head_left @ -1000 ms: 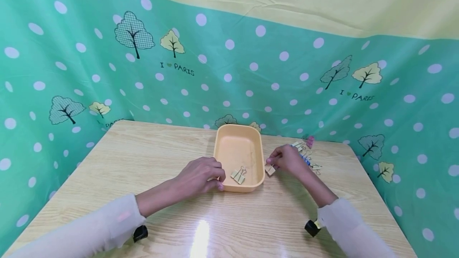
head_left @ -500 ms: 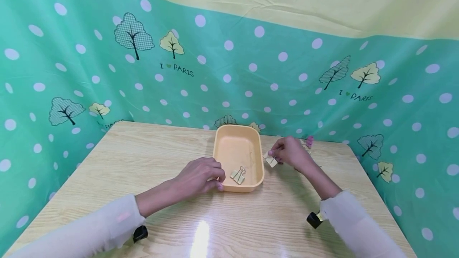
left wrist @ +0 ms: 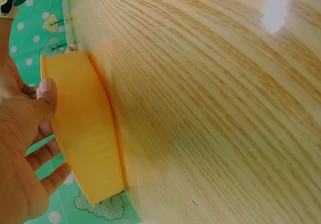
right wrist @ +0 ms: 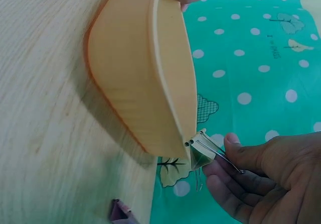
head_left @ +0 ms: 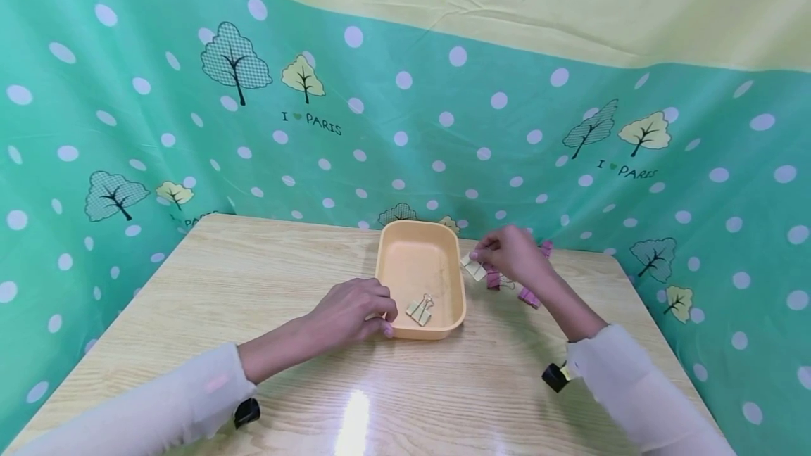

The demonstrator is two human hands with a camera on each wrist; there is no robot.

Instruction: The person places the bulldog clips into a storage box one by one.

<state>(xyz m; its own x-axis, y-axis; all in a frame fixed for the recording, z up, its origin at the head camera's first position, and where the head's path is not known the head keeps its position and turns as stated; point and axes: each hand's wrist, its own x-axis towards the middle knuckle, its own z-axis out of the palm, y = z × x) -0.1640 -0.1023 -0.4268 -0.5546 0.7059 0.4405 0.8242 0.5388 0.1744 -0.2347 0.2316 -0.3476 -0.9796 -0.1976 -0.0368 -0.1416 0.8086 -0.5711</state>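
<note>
Head view: my right hand reaches forward, thumb and fingers closed in a pinch on the wire handles of a cream binder clip, just beside the tray's right rim; I can't tell whether the clip touches it. My left hand grips the near left corner of the yellow tray, thumb against its outer wall. A second cream clip lies inside, towards the near end. Pink clips sit to the right of the tray, partly covered by my right hand and forearm. The counter is pale wood grain with a bright glare in front of me. Behind it hangs a green dotted cloth printed with trees, its upper band pale yellow.
</note>
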